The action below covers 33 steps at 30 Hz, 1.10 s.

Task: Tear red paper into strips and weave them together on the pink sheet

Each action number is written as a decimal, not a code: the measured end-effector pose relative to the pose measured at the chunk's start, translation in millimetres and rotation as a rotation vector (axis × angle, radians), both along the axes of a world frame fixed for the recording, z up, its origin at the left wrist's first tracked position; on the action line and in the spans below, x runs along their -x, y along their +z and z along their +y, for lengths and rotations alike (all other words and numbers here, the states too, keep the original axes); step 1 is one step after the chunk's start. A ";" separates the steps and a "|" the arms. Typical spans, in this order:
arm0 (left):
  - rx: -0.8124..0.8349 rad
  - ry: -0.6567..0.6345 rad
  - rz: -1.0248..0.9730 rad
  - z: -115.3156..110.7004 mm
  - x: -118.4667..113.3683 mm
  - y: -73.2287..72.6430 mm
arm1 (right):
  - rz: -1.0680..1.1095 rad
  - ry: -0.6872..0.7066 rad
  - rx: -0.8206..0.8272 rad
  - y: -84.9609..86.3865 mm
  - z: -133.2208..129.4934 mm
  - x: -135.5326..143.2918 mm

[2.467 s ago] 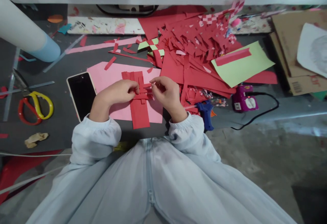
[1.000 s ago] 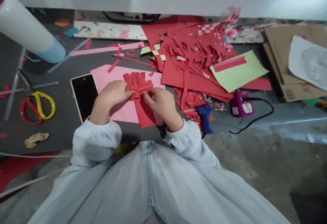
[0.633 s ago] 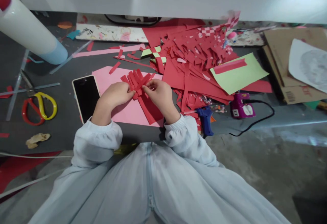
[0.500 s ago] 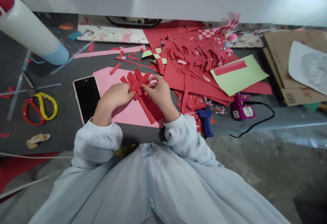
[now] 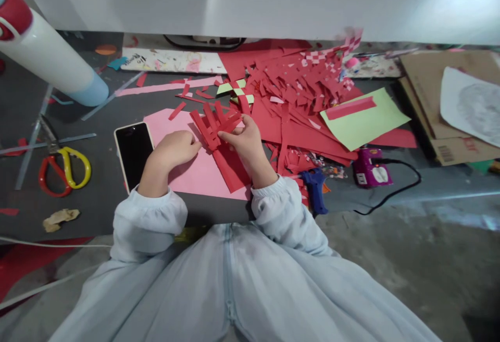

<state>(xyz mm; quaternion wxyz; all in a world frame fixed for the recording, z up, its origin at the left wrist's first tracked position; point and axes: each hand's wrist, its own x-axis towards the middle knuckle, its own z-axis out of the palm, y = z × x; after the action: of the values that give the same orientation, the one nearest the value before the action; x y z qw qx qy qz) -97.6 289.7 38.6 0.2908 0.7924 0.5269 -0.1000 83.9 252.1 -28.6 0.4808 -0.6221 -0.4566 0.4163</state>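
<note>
A red paper piece (image 5: 230, 167), cut at its far end into several strips, lies on a pink paper sheet (image 5: 187, 175). My right hand (image 5: 250, 141) pinches a red paper strip (image 5: 230, 123) that crosses the cut strips at a slant. To the left, my left hand (image 5: 177, 149) rests over the pink sheet with curled fingers, just short of the red paper. Nothing shows in it, and its underside is hidden.
A phone (image 5: 135, 152) and scissors (image 5: 64, 170) lie at left, below a large white bottle (image 5: 66, 55). Red paper scraps (image 5: 297, 87) are heaped behind my right hand. A blue glue gun (image 5: 315, 188), a purple box with a cable (image 5: 373, 167) and cardboard (image 5: 422, 92) are at right.
My left hand has drawn back slightly left, off the red paper. My right hand has shifted a little right with the strip, and the cut strips have spread apart.
</note>
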 end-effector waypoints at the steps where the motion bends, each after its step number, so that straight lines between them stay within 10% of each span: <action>1: -0.002 -0.004 -0.012 0.5 0.0 0.0 | 0.058 -0.032 0.006 4.6 -0.5 0.0; 15: 0.379 0.285 -1.102 -4.7 -7.7 4.3 | 0.201 -0.030 -0.148 60.4 17.5 2.9; 21: 0.440 0.730 -1.301 -7.2 -23.6 -6.0 | 0.219 0.058 -0.170 54.9 30.2 12.1; 33: 0.433 1.002 -1.577 -9.3 -34.4 -16.8 | 0.394 0.060 -0.047 45.7 24.6 7.2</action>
<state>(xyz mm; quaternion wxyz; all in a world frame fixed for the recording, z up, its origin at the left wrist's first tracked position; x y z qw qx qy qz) -63.3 280.5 21.8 0.7109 0.2435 0.4274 0.5027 76.7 276.8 17.1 0.5627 -0.5032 -0.3818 0.5333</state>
